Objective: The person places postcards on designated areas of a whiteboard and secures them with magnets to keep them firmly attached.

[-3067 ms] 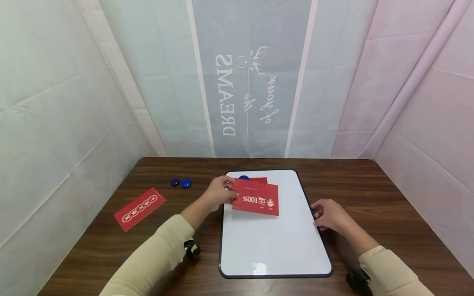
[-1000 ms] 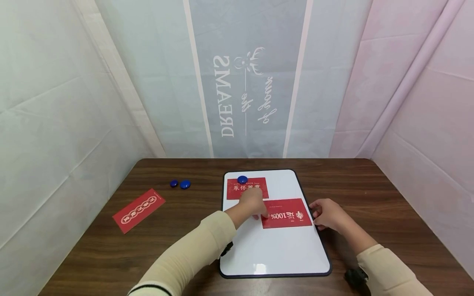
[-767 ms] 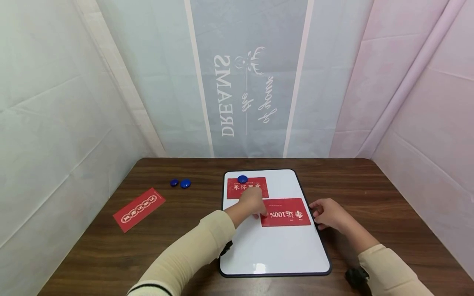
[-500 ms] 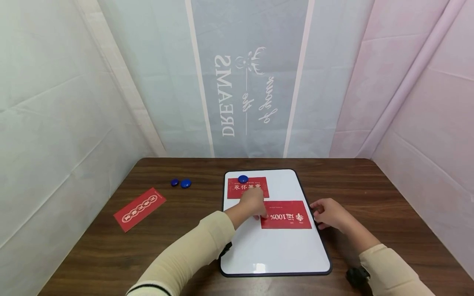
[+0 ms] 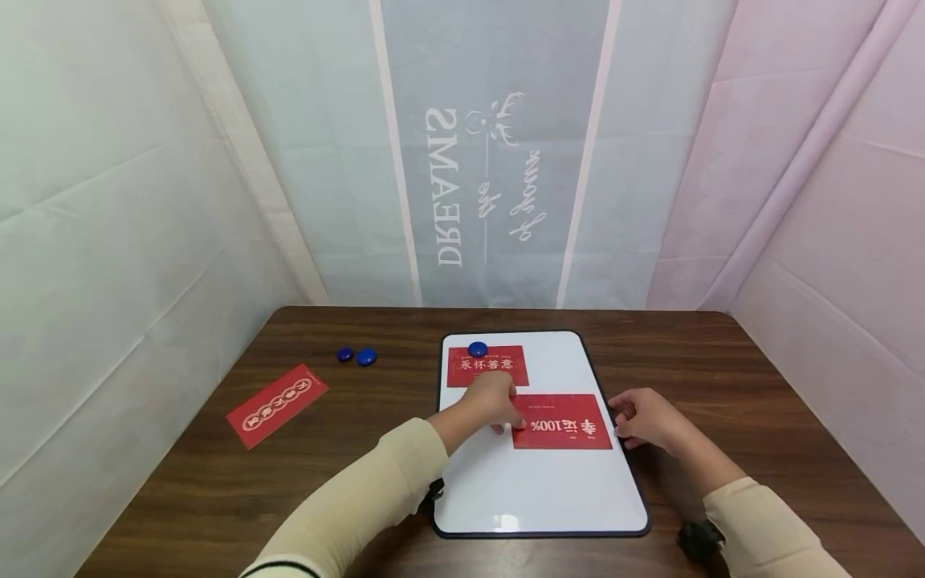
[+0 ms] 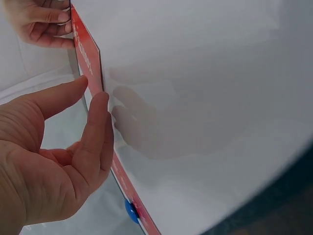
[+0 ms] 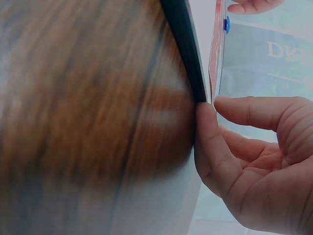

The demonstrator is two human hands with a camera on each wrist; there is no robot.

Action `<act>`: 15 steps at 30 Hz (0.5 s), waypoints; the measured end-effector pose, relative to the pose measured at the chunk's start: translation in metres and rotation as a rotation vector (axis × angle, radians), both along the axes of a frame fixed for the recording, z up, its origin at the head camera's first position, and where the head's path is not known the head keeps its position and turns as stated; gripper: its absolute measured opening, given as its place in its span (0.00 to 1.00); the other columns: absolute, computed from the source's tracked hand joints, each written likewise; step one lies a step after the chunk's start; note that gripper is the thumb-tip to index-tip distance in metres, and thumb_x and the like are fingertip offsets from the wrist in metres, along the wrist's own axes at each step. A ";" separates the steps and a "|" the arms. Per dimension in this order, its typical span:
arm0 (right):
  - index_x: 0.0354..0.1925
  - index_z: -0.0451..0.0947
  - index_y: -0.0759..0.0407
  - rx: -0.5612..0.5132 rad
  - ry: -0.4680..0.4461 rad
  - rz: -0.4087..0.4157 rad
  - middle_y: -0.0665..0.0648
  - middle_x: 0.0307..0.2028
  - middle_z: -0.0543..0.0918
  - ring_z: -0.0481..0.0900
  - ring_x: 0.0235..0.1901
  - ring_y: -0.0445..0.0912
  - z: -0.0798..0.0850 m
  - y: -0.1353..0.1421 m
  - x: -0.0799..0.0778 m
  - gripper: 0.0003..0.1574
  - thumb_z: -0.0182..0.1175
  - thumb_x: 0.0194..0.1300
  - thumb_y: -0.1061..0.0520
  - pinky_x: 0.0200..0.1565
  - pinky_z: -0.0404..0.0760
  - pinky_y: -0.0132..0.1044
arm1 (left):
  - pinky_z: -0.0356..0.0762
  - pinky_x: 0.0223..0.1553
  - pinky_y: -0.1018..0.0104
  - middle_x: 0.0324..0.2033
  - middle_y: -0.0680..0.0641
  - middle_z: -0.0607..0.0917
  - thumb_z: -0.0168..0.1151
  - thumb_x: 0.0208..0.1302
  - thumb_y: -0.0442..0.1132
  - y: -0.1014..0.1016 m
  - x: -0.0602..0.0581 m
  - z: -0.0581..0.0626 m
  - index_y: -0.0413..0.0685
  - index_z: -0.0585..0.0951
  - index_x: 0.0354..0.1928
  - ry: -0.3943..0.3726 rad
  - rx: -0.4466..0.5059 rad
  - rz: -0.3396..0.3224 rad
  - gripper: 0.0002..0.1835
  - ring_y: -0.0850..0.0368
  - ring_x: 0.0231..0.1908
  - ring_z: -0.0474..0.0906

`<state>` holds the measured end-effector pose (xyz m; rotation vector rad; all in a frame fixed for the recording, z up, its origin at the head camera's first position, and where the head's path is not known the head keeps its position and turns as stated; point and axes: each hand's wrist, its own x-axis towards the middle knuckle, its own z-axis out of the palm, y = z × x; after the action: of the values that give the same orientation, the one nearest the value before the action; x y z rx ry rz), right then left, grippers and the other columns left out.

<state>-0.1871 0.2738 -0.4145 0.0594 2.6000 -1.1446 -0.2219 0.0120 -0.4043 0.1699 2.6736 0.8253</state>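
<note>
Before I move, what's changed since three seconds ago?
The 100% card, then held up over the whiteboard, has moved right and closer in and is now down on it, the left hand at its left edge. The right hand, whiteboard, other red cards and blue discs stayed.

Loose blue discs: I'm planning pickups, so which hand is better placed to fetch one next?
Likely the left hand, nearer the loose discs; the right hand is across the whiteboard from them.

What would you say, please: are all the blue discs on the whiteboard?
No, two blue discs lie on the table, left of the whiteboard.
</note>
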 end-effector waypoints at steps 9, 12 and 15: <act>0.58 0.67 0.77 0.001 0.006 -0.001 0.60 0.31 0.75 0.76 0.31 0.50 -0.001 0.000 0.000 0.34 0.68 0.56 0.68 0.33 0.85 0.42 | 0.79 0.25 0.69 0.29 0.51 0.77 0.79 0.46 0.43 -0.028 0.005 0.002 0.47 0.82 0.41 0.047 0.057 -0.038 0.20 0.57 0.22 0.77; 0.58 0.67 0.77 0.000 0.007 -0.002 0.60 0.30 0.75 0.76 0.31 0.50 0.000 0.000 0.000 0.34 0.68 0.56 0.68 0.33 0.85 0.42 | 0.80 0.25 0.69 0.29 0.51 0.77 0.79 0.48 0.43 -0.037 0.006 0.001 0.46 0.82 0.41 0.062 0.078 -0.062 0.19 0.57 0.24 0.77; 0.58 0.67 0.77 -0.003 0.010 0.000 0.60 0.30 0.75 0.77 0.31 0.50 0.001 -0.001 0.001 0.35 0.69 0.55 0.68 0.33 0.85 0.42 | 0.80 0.28 0.69 0.30 0.52 0.78 0.78 0.48 0.43 -0.046 0.008 0.001 0.47 0.82 0.41 0.085 0.087 -0.089 0.19 0.59 0.28 0.76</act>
<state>-0.1857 0.2727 -0.4131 0.0531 2.6065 -1.1516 -0.2139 -0.0343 -0.4037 0.3494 2.6874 0.9260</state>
